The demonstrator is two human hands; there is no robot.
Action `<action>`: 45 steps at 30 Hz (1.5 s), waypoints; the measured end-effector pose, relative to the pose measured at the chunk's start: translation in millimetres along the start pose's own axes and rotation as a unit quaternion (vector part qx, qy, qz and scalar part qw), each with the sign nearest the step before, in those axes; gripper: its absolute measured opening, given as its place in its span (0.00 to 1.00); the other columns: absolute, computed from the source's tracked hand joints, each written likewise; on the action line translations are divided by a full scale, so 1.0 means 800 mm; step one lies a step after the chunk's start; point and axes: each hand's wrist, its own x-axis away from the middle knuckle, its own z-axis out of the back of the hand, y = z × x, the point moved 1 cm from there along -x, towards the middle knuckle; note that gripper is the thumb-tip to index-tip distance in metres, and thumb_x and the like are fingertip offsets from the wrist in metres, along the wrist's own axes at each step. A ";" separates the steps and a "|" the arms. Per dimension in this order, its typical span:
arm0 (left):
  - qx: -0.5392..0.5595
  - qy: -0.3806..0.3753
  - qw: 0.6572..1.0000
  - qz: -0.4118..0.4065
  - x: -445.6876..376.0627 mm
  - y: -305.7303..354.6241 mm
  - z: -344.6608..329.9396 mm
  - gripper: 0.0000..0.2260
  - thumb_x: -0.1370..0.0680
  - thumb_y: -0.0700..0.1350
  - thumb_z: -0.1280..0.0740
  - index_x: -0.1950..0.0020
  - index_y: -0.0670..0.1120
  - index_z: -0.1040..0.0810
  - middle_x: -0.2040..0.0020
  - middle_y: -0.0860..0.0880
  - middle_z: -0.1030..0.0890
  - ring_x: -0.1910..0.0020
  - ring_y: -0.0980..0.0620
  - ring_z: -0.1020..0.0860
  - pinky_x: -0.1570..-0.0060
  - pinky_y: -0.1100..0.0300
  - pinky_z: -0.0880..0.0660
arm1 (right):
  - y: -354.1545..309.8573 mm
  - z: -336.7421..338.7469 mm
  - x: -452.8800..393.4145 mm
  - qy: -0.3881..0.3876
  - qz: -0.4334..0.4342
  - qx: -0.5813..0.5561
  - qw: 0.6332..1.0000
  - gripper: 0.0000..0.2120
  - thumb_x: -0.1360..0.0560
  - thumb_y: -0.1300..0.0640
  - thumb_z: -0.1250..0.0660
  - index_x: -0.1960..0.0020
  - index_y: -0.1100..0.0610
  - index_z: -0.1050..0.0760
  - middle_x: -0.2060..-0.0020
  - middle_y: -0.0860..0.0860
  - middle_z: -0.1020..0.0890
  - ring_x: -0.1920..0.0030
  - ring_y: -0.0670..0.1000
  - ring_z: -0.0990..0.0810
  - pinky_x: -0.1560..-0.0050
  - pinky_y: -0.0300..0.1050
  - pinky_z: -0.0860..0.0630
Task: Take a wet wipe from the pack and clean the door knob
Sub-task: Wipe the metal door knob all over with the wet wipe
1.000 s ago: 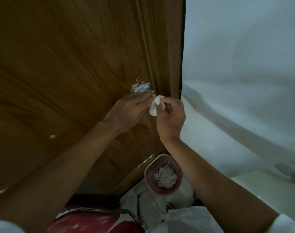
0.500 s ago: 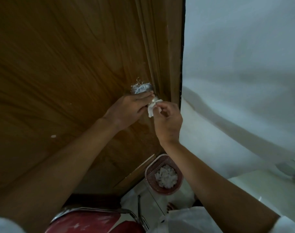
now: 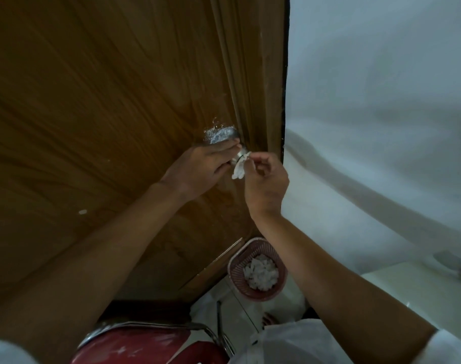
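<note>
A metal door knob (image 3: 239, 155) sticks out of the brown wooden door (image 3: 106, 106), with its round plate (image 3: 220, 135) just above my fingers. My left hand (image 3: 198, 172) wraps around the knob from the left and hides most of it. My right hand (image 3: 266, 185) pinches a crumpled white wet wipe (image 3: 238, 168) and presses its top against the knob's end. The wipe's lower part hangs free between the two hands. The wipe pack is not in view.
A pink mesh basket (image 3: 257, 269) with several used white wipes stands on the floor below my right arm. A red chair seat with a metal frame (image 3: 150, 342) is at the bottom. A pale wall (image 3: 381, 127) lies right of the door edge.
My right hand has risen and moved left, bringing the wipe up against the knob's end. My left hand has stayed on the knob.
</note>
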 end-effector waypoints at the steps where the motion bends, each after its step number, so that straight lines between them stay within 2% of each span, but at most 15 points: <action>1: 0.001 0.000 1.000 0.004 0.000 0.000 0.000 0.19 0.22 0.41 0.33 0.32 0.38 0.22 0.31 0.40 0.23 0.38 0.43 0.19 0.46 0.45 0.18 | 0.004 -0.001 0.004 0.001 -0.013 0.005 1.000 0.05 0.24 0.64 0.29 0.48 0.61 0.19 0.55 0.51 0.16 0.60 0.35 0.20 0.61 0.26 0.25; 4: 0.003 -0.003 1.000 0.009 0.001 -0.003 0.000 0.19 0.21 0.40 0.33 0.31 0.38 0.23 0.30 0.41 0.24 0.36 0.43 0.20 0.44 0.44 0.18 | 0.010 -0.005 0.015 -0.015 -0.020 -0.002 1.000 0.04 0.23 0.64 0.29 0.49 0.59 0.18 0.56 0.50 0.16 0.58 0.39 0.18 0.59 0.30 0.22; 8: 0.005 -0.008 1.000 0.001 0.001 -0.006 -0.002 0.20 0.22 0.37 0.29 0.31 0.38 0.23 0.30 0.40 0.24 0.36 0.43 0.20 0.42 0.45 0.19 | 0.004 -0.001 -0.002 0.013 -0.024 -0.042 0.999 0.04 0.25 0.64 0.27 0.50 0.59 0.19 0.56 0.50 0.16 0.58 0.42 0.17 0.60 0.30 0.22; 10: 0.006 -0.007 1.000 0.003 0.001 -0.005 -0.002 0.20 0.22 0.38 0.29 0.31 0.38 0.23 0.30 0.40 0.24 0.35 0.43 0.21 0.43 0.45 0.19 | 0.010 0.001 -0.001 0.014 -0.030 -0.024 0.999 0.05 0.24 0.63 0.27 0.49 0.60 0.19 0.56 0.50 0.16 0.59 0.39 0.18 0.60 0.29 0.23; 14: 0.005 -0.002 1.000 0.000 0.001 -0.006 -0.002 0.19 0.21 0.41 0.33 0.31 0.37 0.23 0.30 0.40 0.23 0.36 0.43 0.20 0.43 0.45 0.19 | 0.017 -0.002 0.013 -0.028 -0.013 0.019 0.999 0.05 0.22 0.60 0.29 0.47 0.58 0.18 0.52 0.49 0.18 0.57 0.38 0.20 0.60 0.27 0.24; 17: 0.006 -0.001 1.000 -0.006 0.001 -0.009 -0.004 0.19 0.21 0.40 0.33 0.31 0.37 0.23 0.30 0.39 0.24 0.36 0.43 0.20 0.43 0.45 0.19 | 0.012 0.002 0.014 -0.069 0.014 0.012 0.997 0.07 0.24 0.64 0.29 0.46 0.59 0.18 0.45 0.53 0.21 0.52 0.36 0.20 0.56 0.26 0.24; 19: 0.003 -0.002 1.000 -0.006 0.002 -0.008 -0.004 0.20 0.22 0.37 0.29 0.31 0.37 0.23 0.30 0.40 0.24 0.36 0.43 0.20 0.44 0.44 0.18 | 0.010 0.008 0.010 -0.058 0.040 0.022 0.997 0.09 0.25 0.65 0.28 0.45 0.61 0.19 0.45 0.54 0.22 0.51 0.37 0.20 0.56 0.25 0.24; 21: 0.000 0.001 1.000 -0.006 0.002 -0.006 -0.004 0.21 0.24 0.35 0.27 0.31 0.38 0.23 0.31 0.40 0.23 0.38 0.42 0.19 0.45 0.44 0.18 | 0.008 0.010 0.001 -0.015 0.036 0.034 0.999 0.07 0.24 0.65 0.29 0.45 0.62 0.18 0.47 0.55 0.19 0.55 0.37 0.19 0.59 0.23 0.26; 23: -0.002 0.004 1.000 -0.008 0.002 -0.005 -0.004 0.21 0.25 0.35 0.26 0.31 0.38 0.23 0.31 0.40 0.23 0.39 0.41 0.18 0.46 0.44 0.18 | 0.009 0.008 -0.005 0.003 0.028 0.042 0.999 0.07 0.23 0.64 0.30 0.45 0.61 0.17 0.50 0.55 0.17 0.56 0.42 0.19 0.60 0.23 0.27; 25: -0.001 0.001 1.000 -0.007 0.002 -0.006 -0.004 0.22 0.24 0.35 0.26 0.31 0.38 0.23 0.31 0.40 0.23 0.39 0.41 0.18 0.45 0.44 0.18 | 0.008 0.005 0.000 0.000 0.023 0.038 0.999 0.08 0.22 0.64 0.31 0.44 0.60 0.17 0.51 0.53 0.16 0.56 0.42 0.19 0.61 0.23 0.27; 29: 0.008 -0.002 1.000 -0.005 0.001 -0.007 -0.002 0.22 0.24 0.34 0.26 0.31 0.38 0.23 0.30 0.41 0.24 0.37 0.43 0.19 0.44 0.45 0.19 | 0.009 0.004 0.018 -0.023 0.026 0.021 0.999 0.10 0.20 0.63 0.33 0.41 0.61 0.18 0.47 0.53 0.18 0.55 0.35 0.19 0.60 0.24 0.26; 32: 0.013 -0.005 1.000 -0.008 0.001 -0.006 0.000 0.22 0.24 0.34 0.27 0.31 0.37 0.24 0.30 0.40 0.24 0.37 0.43 0.19 0.44 0.44 0.19 | 0.006 0.004 0.018 -0.032 0.035 -0.004 0.999 0.10 0.23 0.64 0.29 0.42 0.62 0.19 0.43 0.55 0.21 0.49 0.41 0.18 0.54 0.27 0.22; 36: 0.001 -0.001 1.000 -0.018 0.001 -0.003 -0.001 0.22 0.26 0.34 0.25 0.32 0.37 0.22 0.32 0.39 0.23 0.41 0.41 0.18 0.46 0.44 0.18 | 0.001 0.005 0.002 -0.001 0.068 0.032 0.997 0.07 0.23 0.68 0.30 0.46 0.63 0.19 0.46 0.58 0.20 0.54 0.40 0.21 0.58 0.23 0.26; 41: 0.009 -0.003 1.000 -0.007 0.002 -0.006 -0.003 0.21 0.23 0.36 0.28 0.31 0.37 0.23 0.30 0.40 0.24 0.35 0.44 0.21 0.42 0.46 0.19 | 0.015 0.001 0.017 -0.034 0.079 0.063 0.994 0.06 0.23 0.65 0.30 0.46 0.62 0.18 0.50 0.55 0.17 0.55 0.34 0.20 0.56 0.25 0.24; 45: 0.000 -0.005 1.000 -0.013 0.000 -0.007 -0.001 0.21 0.24 0.35 0.26 0.31 0.38 0.23 0.30 0.40 0.24 0.37 0.43 0.19 0.44 0.46 0.18 | 0.008 0.006 -0.001 -0.008 0.055 0.013 0.998 0.07 0.24 0.63 0.28 0.46 0.59 0.21 0.53 0.52 0.16 0.54 0.43 0.17 0.56 0.29 0.23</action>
